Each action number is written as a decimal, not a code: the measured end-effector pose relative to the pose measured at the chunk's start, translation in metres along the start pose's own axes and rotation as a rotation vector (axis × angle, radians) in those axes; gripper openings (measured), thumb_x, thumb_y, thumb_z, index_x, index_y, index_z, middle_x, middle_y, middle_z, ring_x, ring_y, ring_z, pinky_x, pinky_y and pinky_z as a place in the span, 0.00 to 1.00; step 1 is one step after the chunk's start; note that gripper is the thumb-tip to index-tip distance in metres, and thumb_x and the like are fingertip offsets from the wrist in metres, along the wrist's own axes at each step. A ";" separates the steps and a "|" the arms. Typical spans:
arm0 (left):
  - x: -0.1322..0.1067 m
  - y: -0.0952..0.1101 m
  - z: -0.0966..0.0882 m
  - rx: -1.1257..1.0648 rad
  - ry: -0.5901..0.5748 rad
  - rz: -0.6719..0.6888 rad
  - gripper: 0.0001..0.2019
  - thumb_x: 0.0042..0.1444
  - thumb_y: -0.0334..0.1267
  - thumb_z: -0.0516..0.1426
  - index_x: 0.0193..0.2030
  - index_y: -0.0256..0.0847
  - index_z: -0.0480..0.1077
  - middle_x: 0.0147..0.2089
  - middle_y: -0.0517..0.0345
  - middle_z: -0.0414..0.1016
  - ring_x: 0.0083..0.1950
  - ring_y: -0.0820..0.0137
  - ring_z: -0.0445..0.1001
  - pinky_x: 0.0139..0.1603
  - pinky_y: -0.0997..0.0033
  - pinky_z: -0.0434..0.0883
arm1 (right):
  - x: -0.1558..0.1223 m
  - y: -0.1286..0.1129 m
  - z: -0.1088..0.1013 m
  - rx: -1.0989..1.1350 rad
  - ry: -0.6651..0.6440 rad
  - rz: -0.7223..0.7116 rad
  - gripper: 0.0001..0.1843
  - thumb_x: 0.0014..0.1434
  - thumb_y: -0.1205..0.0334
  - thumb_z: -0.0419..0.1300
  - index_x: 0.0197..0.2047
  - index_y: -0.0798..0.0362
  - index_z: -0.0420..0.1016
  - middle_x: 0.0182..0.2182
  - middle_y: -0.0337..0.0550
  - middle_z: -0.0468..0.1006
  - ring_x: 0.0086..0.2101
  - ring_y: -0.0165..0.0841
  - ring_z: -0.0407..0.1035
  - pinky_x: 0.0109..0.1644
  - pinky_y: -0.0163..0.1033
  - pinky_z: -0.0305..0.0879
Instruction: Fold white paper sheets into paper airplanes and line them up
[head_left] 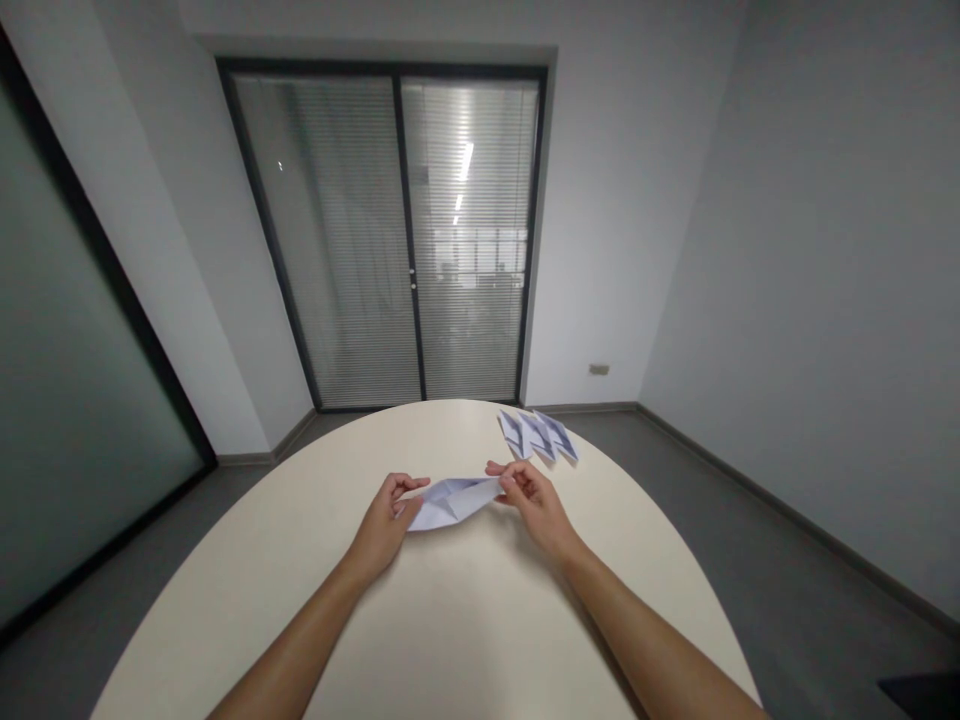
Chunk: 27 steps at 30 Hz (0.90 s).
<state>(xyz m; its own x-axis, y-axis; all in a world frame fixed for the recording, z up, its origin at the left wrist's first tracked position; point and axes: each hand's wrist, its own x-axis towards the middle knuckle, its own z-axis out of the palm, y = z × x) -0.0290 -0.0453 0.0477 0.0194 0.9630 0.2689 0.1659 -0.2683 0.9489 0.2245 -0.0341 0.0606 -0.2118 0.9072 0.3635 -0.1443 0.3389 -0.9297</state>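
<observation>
Between my hands is a folded piece of paper [456,502], pale lavender-white, long and narrow with pointed ends and creases across its middle. My left hand [390,515] pinches its left end between thumb and fingers. At the opposite tip, the thumb and fingers of my right hand [526,495] are closed on the paper. The sheet appears to be held just over the table, with a faint shadow beneath. Beyond my right hand, several similar folded paper pieces [537,436] lie side by side, slightly overlapping.
A round cream table [450,630] lies under my forearms, its far edge close to a glass door with blinds [472,250]. White walls stand around, with a socket plate [598,370] low at the back. A dark object [922,695] sits at the lower right.
</observation>
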 end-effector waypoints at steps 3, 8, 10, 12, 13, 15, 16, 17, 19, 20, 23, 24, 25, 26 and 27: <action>-0.002 0.004 0.002 -0.047 -0.018 -0.095 0.21 0.52 0.58 0.58 0.42 0.44 0.61 0.48 0.49 0.80 0.44 0.61 0.79 0.41 0.65 0.71 | 0.002 -0.003 -0.002 0.044 0.017 0.037 0.21 0.60 0.40 0.61 0.37 0.49 0.66 0.56 0.53 0.75 0.55 0.43 0.70 0.55 0.53 0.71; -0.006 0.006 0.005 -0.035 -0.048 -0.212 0.19 0.52 0.51 0.55 0.46 0.42 0.67 0.43 0.55 0.80 0.42 0.61 0.78 0.38 0.66 0.72 | 0.002 -0.003 -0.005 0.087 -0.016 0.063 0.20 0.60 0.41 0.60 0.35 0.49 0.62 0.61 0.52 0.70 0.56 0.44 0.69 0.57 0.54 0.68; -0.005 0.003 0.006 -0.063 -0.102 -0.188 0.19 0.50 0.46 0.55 0.48 0.42 0.69 0.48 0.52 0.79 0.49 0.60 0.78 0.46 0.64 0.73 | 0.002 0.000 -0.006 0.091 -0.018 0.056 0.21 0.60 0.40 0.58 0.34 0.48 0.59 0.62 0.52 0.70 0.58 0.46 0.67 0.56 0.54 0.68; -0.005 -0.002 0.009 -0.116 -0.164 -0.163 0.21 0.48 0.41 0.56 0.50 0.41 0.69 0.53 0.48 0.78 0.55 0.59 0.76 0.53 0.62 0.71 | 0.003 0.003 -0.006 0.074 -0.018 0.033 0.21 0.61 0.39 0.56 0.33 0.47 0.57 0.62 0.52 0.70 0.59 0.46 0.66 0.56 0.54 0.67; -0.005 -0.004 0.010 -0.133 -0.188 -0.157 0.22 0.47 0.40 0.56 0.51 0.41 0.69 0.54 0.47 0.77 0.56 0.59 0.75 0.55 0.61 0.71 | 0.003 0.005 -0.006 0.050 -0.015 0.014 0.21 0.61 0.39 0.56 0.32 0.47 0.57 0.62 0.52 0.70 0.60 0.46 0.65 0.57 0.53 0.66; -0.005 -0.006 0.014 -0.145 -0.213 -0.146 0.23 0.47 0.40 0.59 0.53 0.40 0.69 0.57 0.45 0.75 0.57 0.58 0.74 0.58 0.59 0.70 | 0.004 0.008 -0.005 -0.013 -0.001 -0.038 0.22 0.60 0.42 0.60 0.31 0.48 0.56 0.60 0.52 0.72 0.60 0.46 0.64 0.59 0.53 0.63; -0.006 -0.006 0.015 -0.149 -0.219 -0.136 0.24 0.48 0.40 0.60 0.53 0.40 0.69 0.58 0.45 0.75 0.58 0.57 0.74 0.59 0.59 0.69 | 0.004 0.009 -0.004 -0.032 0.000 -0.064 0.22 0.58 0.44 0.63 0.31 0.48 0.56 0.59 0.52 0.73 0.60 0.45 0.64 0.60 0.53 0.61; -0.007 -0.005 0.017 -0.156 -0.222 -0.125 0.25 0.48 0.41 0.62 0.54 0.40 0.69 0.58 0.45 0.74 0.59 0.57 0.73 0.60 0.60 0.68 | 0.004 0.010 -0.003 -0.042 -0.006 -0.085 0.22 0.57 0.47 0.66 0.31 0.48 0.56 0.58 0.52 0.73 0.61 0.45 0.64 0.61 0.53 0.60; -0.010 0.000 0.022 -0.172 -0.221 -0.103 0.27 0.47 0.42 0.65 0.55 0.40 0.69 0.57 0.46 0.75 0.59 0.57 0.73 0.60 0.61 0.68 | 0.003 0.010 0.001 -0.034 -0.033 -0.101 0.21 0.55 0.51 0.68 0.32 0.47 0.57 0.58 0.52 0.74 0.60 0.45 0.64 0.62 0.53 0.58; -0.012 0.003 0.023 -0.174 -0.219 -0.100 0.27 0.47 0.43 0.66 0.55 0.39 0.70 0.56 0.46 0.76 0.57 0.57 0.73 0.58 0.62 0.69 | 0.002 0.009 0.002 -0.019 -0.050 -0.098 0.19 0.56 0.53 0.67 0.33 0.47 0.59 0.58 0.51 0.73 0.60 0.45 0.64 0.61 0.53 0.59; -0.013 0.010 0.027 -0.157 -0.193 -0.141 0.25 0.48 0.47 0.65 0.51 0.38 0.72 0.49 0.48 0.80 0.49 0.57 0.77 0.50 0.62 0.72 | 0.000 0.008 0.006 0.021 -0.077 -0.070 0.13 0.57 0.57 0.66 0.39 0.46 0.65 0.59 0.49 0.73 0.60 0.44 0.64 0.61 0.53 0.59; -0.013 0.010 0.027 -0.164 -0.176 -0.166 0.24 0.49 0.48 0.64 0.50 0.37 0.73 0.46 0.49 0.80 0.46 0.57 0.77 0.47 0.62 0.73 | 0.000 0.009 0.006 0.036 -0.082 -0.063 0.14 0.57 0.58 0.65 0.43 0.46 0.67 0.59 0.49 0.72 0.60 0.44 0.65 0.62 0.53 0.59; -0.012 0.010 0.027 -0.179 -0.157 -0.191 0.22 0.50 0.49 0.63 0.48 0.37 0.74 0.44 0.49 0.81 0.44 0.58 0.78 0.45 0.63 0.73 | 0.000 0.010 0.006 0.050 -0.085 -0.058 0.16 0.56 0.58 0.65 0.47 0.45 0.68 0.59 0.49 0.72 0.59 0.44 0.66 0.62 0.53 0.59; -0.011 0.010 0.026 -0.199 -0.138 -0.213 0.22 0.50 0.50 0.63 0.47 0.37 0.74 0.43 0.50 0.81 0.42 0.59 0.78 0.44 0.64 0.72 | 0.001 0.013 0.006 0.062 -0.082 -0.057 0.19 0.56 0.58 0.65 0.51 0.44 0.68 0.58 0.49 0.72 0.58 0.43 0.67 0.62 0.53 0.59; -0.010 0.009 0.025 -0.217 -0.122 -0.230 0.21 0.50 0.50 0.62 0.46 0.37 0.75 0.42 0.50 0.81 0.41 0.59 0.78 0.43 0.64 0.72 | 0.002 0.015 0.005 0.069 -0.071 -0.057 0.23 0.56 0.58 0.65 0.54 0.44 0.67 0.58 0.49 0.73 0.57 0.43 0.68 0.62 0.53 0.59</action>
<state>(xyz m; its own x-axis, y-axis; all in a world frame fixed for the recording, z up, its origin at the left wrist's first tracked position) -0.0029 -0.0567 0.0490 0.1264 0.9914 0.0340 -0.0342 -0.0299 0.9990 0.2167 -0.0286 0.0471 -0.2685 0.8661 0.4216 -0.2239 0.3696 -0.9018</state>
